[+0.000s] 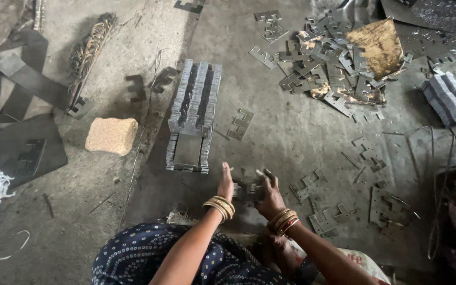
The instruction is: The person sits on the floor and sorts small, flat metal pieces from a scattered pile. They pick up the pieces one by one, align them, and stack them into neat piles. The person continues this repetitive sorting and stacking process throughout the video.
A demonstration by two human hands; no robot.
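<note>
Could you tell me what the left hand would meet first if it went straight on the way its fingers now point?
Probably the stack of metal plates just ahead: the left hand points up the picture, slightly left, toward it. Only bare floor shows between them, though depth is hard to judge.

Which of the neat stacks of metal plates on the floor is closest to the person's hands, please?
The tall stack straight ahead of the left hand and right hand. The other stack lies far off at the right edge.

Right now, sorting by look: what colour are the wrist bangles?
Gold bangles, clearest in the head view.
</note>
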